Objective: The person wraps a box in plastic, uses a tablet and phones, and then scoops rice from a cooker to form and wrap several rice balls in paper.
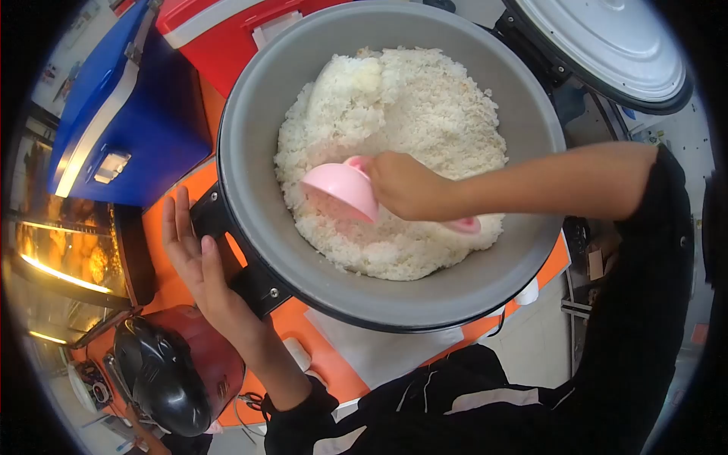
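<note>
White cooked rice (pixel 447 98) fills much of a large round grey pot (pixel 254 144), heaped higher at its far left. My right hand (pixel 413 186) is closed around the handle of a pink plastic scoop (pixel 341 189), over the middle of the rice. The scoop's bowl is tilted, and whether it holds rice is hidden. The handle's pink end shows below my wrist. At the pot's left side, my left hand (pixel 208 277) lies by the black side handle (pixel 254 292), fingers stretched and apart, with nothing visible in it.
A blue cooler box (pixel 144 114) and a red one (pixel 220 53) stand behind and left. The white lid (pixel 614 45) is raised at right. A red-and-black appliance (pixel 178 371), scissors (pixel 252 400) and white paper (pixel 364 345) are on the orange table. A lit glass food case (pixel 68 250) is left.
</note>
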`<action>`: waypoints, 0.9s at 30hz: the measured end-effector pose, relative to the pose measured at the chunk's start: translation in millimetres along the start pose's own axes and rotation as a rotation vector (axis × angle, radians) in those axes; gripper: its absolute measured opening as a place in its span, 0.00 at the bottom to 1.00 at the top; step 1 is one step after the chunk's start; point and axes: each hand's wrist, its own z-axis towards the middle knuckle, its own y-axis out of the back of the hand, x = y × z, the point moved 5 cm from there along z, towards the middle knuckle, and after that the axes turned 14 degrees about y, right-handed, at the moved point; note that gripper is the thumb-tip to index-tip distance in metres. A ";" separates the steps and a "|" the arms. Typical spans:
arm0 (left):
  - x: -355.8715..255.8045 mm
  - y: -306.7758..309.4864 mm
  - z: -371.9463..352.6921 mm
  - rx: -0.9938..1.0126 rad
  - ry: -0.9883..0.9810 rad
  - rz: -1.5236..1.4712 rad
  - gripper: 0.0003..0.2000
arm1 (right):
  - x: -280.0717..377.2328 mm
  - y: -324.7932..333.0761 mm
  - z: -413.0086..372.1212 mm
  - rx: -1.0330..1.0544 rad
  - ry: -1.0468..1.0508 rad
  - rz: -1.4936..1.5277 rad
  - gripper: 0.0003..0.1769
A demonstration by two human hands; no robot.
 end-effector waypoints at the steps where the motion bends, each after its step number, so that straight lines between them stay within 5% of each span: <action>1: -0.3 -0.6 -0.5 0.003 -0.005 -0.043 0.26 | 3.6 -3.2 12.6 0.045 0.076 -0.029 0.24; 7: -0.3 3.1 1.1 0.047 -0.081 0.043 0.24 | 46.8 15.5 18.5 0.365 0.327 -0.285 0.26; 9: -1.9 3.6 -1.1 0.027 -0.090 0.045 0.24 | 50.7 26.2 -9.8 0.539 0.129 -0.233 0.27; 14: 0.6 5.2 -1.8 0.011 -0.077 -0.052 0.23 | 20.5 58.3 -62.2 0.615 0.006 -0.161 0.28; 16: 3.0 6.8 -1.5 0.005 -0.072 -0.100 0.22 | 13.9 74.6 -75.4 0.768 -0.441 0.003 0.28; 19: 2.6 7.1 -3.0 -0.009 -0.038 -0.131 0.22 | 19.3 90.1 -55.8 0.797 -0.353 0.051 0.27; 20: 2.6 8.1 -4.0 -0.013 -0.034 -0.128 0.22 | 12.0 101.0 -50.3 0.516 -0.507 -0.073 0.27; 21: 2.1 8.0 -3.8 -0.011 -0.038 -0.104 0.22 | 2.5 85.6 -53.6 0.518 -0.505 -0.071 0.27; 23: 3.5 9.7 -3.4 -0.011 -0.039 -0.081 0.22 | -11.3 70.4 -47.4 0.012 -0.180 -0.321 0.27; 27: 8.2 9.1 1.9 -0.013 -0.048 -0.166 0.21 | 1.0 75.8 -40.9 0.003 -0.282 -0.248 0.26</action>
